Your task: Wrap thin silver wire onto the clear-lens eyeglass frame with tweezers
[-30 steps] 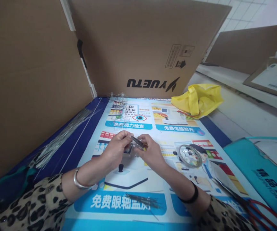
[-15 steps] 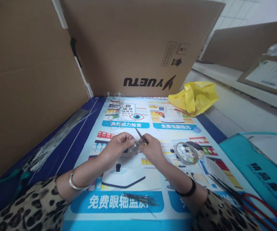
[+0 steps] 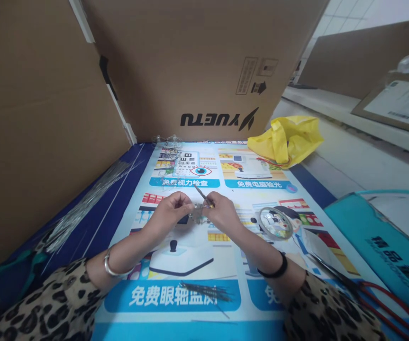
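Near the middle of the printed mat, my left hand [image 3: 171, 211] pinches the left side of a small tangle of thin clear beaded wire [image 3: 197, 214]. My right hand [image 3: 222, 211] is closed around a pointed metal tool [image 3: 203, 194], whose tip points up and to the left, and its fingertips also touch the right side of the wire piece. Between the two hands the piece hangs just above the mat. Its fine details are too small to make out.
Loose wires [image 3: 206, 291] lie near the front. A round clear dish [image 3: 276, 223], red-handled scissors [image 3: 385, 303] and a yellow bag [image 3: 286, 142] are on the right. Wire bundles [image 3: 86, 208] and green-handled pliers [image 3: 12, 279] lie left. Cardboard [image 3: 197, 61] stands behind.
The view has shifted slightly. Both hands remain at the wire piece, which has turned a little between the fingers; the tool's tip sits slightly further left and higher.
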Available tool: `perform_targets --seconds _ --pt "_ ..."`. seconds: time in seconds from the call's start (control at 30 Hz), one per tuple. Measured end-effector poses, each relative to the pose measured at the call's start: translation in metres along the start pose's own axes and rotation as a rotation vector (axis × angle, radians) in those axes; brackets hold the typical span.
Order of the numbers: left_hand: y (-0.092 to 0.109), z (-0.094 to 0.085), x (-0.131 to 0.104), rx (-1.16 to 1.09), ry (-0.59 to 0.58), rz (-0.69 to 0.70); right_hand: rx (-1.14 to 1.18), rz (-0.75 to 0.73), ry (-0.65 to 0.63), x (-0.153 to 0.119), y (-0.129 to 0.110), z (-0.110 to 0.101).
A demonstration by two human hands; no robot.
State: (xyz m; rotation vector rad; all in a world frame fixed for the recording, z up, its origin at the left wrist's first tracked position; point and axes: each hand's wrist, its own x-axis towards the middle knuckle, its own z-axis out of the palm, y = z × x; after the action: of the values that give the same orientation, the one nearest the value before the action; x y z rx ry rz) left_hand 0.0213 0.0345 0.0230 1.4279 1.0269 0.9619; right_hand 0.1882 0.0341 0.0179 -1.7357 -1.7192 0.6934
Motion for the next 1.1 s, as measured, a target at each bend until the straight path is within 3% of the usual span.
perform_targets --seconds 0.2,0.33,0.53,0.77,1.0,1.1 --pt "0.003 -0.001 0.009 -0.088 0.010 0.027 -0.085 -0.018 0.029 0.015 -0.002 -0.005" --pt "-0.004 -0.003 0.010 -0.072 0.039 -0.047 -0.196 -0.016 -0.030 0.019 0.001 0.000" --pt "-0.007 -0.006 0.004 -0.074 0.058 -0.053 -0.254 -0.110 -0.141 0.010 0.003 -0.006" --pt "-0.005 0.000 -0.002 -0.051 0.006 -0.081 -0.504 -0.212 0.002 0.002 -0.004 -0.006" --pt "-0.006 0.000 -0.002 -0.073 0.000 -0.131 -0.351 -0.215 -0.129 0.003 -0.002 -0.006" --pt "-0.004 0.000 -0.002 -0.092 -0.003 -0.141 -0.378 -0.252 -0.076 0.001 -0.003 -0.005"
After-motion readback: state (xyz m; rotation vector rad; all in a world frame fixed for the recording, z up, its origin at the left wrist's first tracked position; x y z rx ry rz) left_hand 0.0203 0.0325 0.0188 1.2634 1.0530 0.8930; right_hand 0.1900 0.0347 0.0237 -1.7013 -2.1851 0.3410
